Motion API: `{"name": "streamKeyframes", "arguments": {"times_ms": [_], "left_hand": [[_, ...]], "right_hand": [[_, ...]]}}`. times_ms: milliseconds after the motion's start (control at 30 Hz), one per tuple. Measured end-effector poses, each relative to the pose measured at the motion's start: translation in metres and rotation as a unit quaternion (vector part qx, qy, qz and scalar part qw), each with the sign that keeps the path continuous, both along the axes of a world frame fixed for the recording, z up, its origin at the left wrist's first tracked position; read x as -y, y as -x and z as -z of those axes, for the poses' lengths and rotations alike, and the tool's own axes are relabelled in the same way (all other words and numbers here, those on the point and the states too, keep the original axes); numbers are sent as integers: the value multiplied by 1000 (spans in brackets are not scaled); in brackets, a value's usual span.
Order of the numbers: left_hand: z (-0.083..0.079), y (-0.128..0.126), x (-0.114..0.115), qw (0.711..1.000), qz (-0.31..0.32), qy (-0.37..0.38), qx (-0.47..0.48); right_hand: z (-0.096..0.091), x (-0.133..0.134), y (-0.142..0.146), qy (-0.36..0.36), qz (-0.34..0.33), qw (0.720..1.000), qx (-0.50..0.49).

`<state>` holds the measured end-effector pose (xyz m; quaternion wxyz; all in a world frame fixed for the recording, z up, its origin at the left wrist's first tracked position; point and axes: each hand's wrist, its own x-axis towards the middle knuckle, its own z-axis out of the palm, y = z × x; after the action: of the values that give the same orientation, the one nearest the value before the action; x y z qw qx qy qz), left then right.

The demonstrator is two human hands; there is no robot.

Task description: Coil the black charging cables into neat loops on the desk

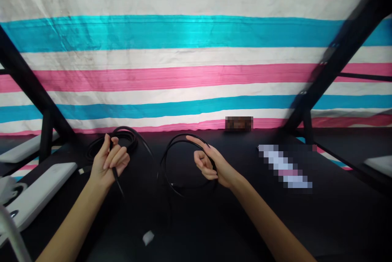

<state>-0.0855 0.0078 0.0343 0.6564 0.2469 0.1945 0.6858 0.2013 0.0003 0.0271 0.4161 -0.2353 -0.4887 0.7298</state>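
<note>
A black cable [165, 160] hangs in loose loops from my right hand [211, 162], whose fingers curl round it while the index finger stretches along the top of the loop. My left hand [112, 160] is closed on a stretch of black cable that passes through the fist and runs out below it. Behind the left hand lies a coil of black cable [131, 141] on the dark table. A pale USB plug [85, 169] shows just left of the left wrist. Whether both hands hold one same cable I cannot tell.
The black tabletop [196, 229] bears a small white scrap [148, 237] near the front. At the left lies a long white device [45, 192]. A pixelated flat item [284, 168] lies right, a brown pixelated block [239, 124] at the back edge. Striped sheeting [190, 57] hangs behind, between black frame bars [333, 57].
</note>
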Motion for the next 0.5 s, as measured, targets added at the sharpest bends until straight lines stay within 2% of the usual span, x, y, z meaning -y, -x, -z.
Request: {"name": "streamKeyframes", "arguments": {"times_ms": [133, 267, 367, 500], "left_hand": [[8, -14, 1, 991, 57, 21, -122], [21, -37, 1, 955, 78, -14, -287], [28, -51, 3, 941, 79, -30, -326], [35, -57, 4, 931, 72, -11, -357]], "right_hand": [[0, -2, 2, 38, 52, 995, 79], [3, -4, 4, 57, 78, 992, 83], [4, -4, 5, 39, 113, 987, 108], [6, -4, 7, -5, 164, 975, 148]]}}
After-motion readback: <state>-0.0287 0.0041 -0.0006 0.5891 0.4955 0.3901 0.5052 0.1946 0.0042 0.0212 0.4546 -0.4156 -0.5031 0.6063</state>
